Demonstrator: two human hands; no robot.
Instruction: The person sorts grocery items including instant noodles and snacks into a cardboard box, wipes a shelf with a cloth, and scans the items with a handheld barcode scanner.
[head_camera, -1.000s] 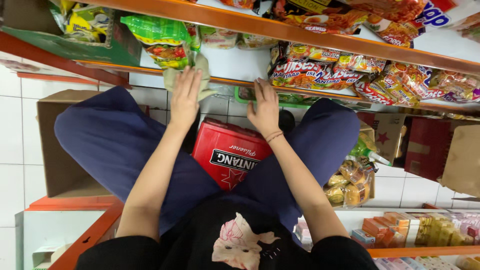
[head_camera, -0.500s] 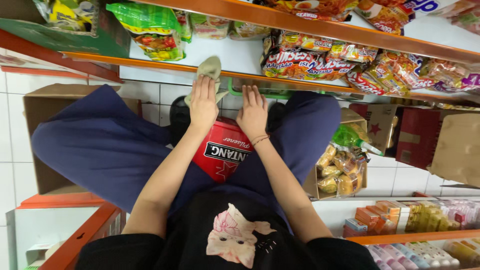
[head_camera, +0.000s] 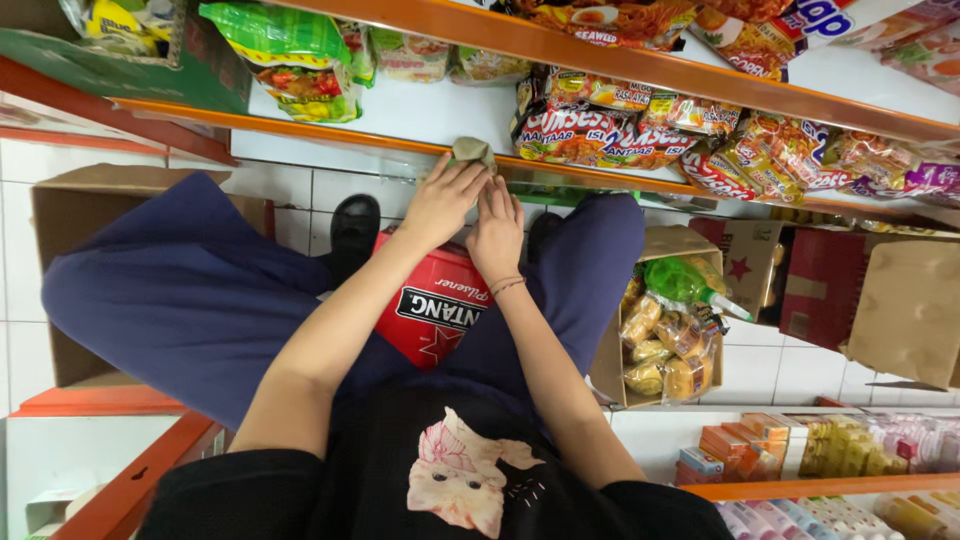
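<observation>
Two hands meet at the front edge of the lower shelf (head_camera: 330, 125), on a small greenish-grey cloth (head_camera: 470, 152). Left hand (head_camera: 443, 200) lies over the cloth with fingers bent and closed on it, pressing it to the orange shelf lip. Right hand (head_camera: 497, 228) sits just right of it, touching the left hand, fingers together and curled toward the cloth; whether it actually grips the cloth, cannot tell. Thin band on the right wrist.

Cloth sits at the shelf edge, between a bare white patch of shelf on its left and red noodle packs (head_camera: 590, 125) on its right. Green snack bag (head_camera: 290, 60) stands further left on the same shelf. More packs fill the upper shelf (head_camera: 620, 45).

Below the hands, a red box (head_camera: 430, 300) rests between the knees, blue trousers (head_camera: 180, 290) spread either side, black shoe (head_camera: 355, 225) just left of the box. Open carton (head_camera: 665, 340) of wrapped snacks stands on the floor to the right, brown cartons (head_camera: 905, 300) well right of it. Low shelf (head_camera: 800, 450) of small boxes at near right.
</observation>
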